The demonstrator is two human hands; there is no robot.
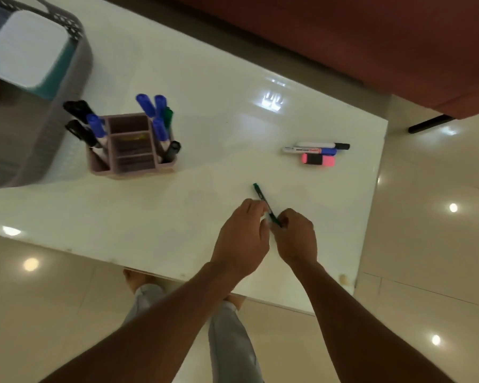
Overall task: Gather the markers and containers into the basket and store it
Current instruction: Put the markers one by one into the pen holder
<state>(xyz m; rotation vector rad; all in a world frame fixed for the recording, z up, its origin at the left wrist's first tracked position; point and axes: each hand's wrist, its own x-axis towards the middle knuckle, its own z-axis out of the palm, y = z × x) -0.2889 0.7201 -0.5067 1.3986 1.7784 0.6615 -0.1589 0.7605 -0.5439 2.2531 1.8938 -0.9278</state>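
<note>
Holding a slim green marker (265, 204) between them, both hands meet just right of the frame's centre, above the near part of the white table (205, 78). The right hand (296, 239) is curled closed around the marker's lower end; the left hand (242, 239) has its fingers bent in against the shaft near the middle, though whether it truly grips or only steadies it is hard to tell. The marker's far tip points up and to the left, clear of both hands.

The step appears to be collecting this loose marker. One hand would probably do best to take it fully, freeing the other for the rest. Three more pieces lie together at the right of the frame: a black-capped marker (324, 145), a blue-capped marker (310, 151) touching it, and a pink highlighter (318, 160) just below them. Scooping them as a bundle looks easier than picking each singly on this glossy surface, where they may roll.

A mauve pen organizer (133, 157), left of centre, stands upright with blue, black and green markers in its slots; lifting it level should keep them from spilling. The grey basket (39, 139) sits at the upper left, blurred, with a white-lidded teal container (25, 48) already inside.
</note>
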